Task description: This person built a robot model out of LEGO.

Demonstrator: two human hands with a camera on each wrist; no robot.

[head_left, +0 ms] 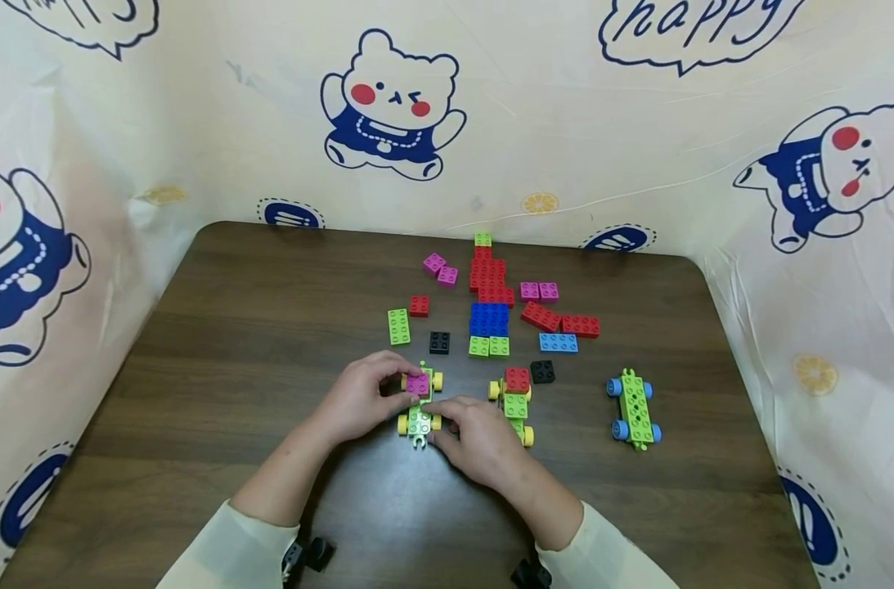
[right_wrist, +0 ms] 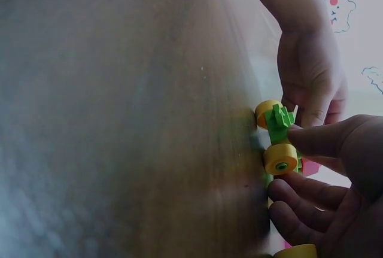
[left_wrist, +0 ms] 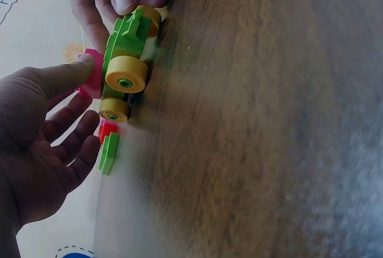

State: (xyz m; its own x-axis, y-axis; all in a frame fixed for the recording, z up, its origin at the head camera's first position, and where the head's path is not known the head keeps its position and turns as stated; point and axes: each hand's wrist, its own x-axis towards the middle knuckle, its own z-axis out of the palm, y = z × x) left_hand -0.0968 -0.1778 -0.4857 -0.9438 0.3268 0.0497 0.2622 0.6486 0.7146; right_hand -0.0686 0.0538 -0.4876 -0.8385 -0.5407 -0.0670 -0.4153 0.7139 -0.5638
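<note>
My left hand (head_left: 364,399) pinches a magenta brick (head_left: 417,385) between thumb and fingers, over the far part of a green toy car base (head_left: 420,419) with yellow wheels. In the left wrist view that brick (left_wrist: 93,73) sits against the studded top of the base (left_wrist: 127,38). My right hand (head_left: 486,442) grips the same base near its middle and near end, its thumb by the green body (right_wrist: 278,125). Just right of that hand stands a second yellow-wheeled green car (head_left: 516,406) with a red brick (head_left: 517,379) on its far end.
A green car base with blue wheels (head_left: 635,409) stands at the right. Beyond the hands lies a column of red, blue (head_left: 489,319) and green bricks, with loose magenta, red (head_left: 580,325), light-blue (head_left: 558,343), black (head_left: 439,343) and green (head_left: 398,326) bricks around it.
</note>
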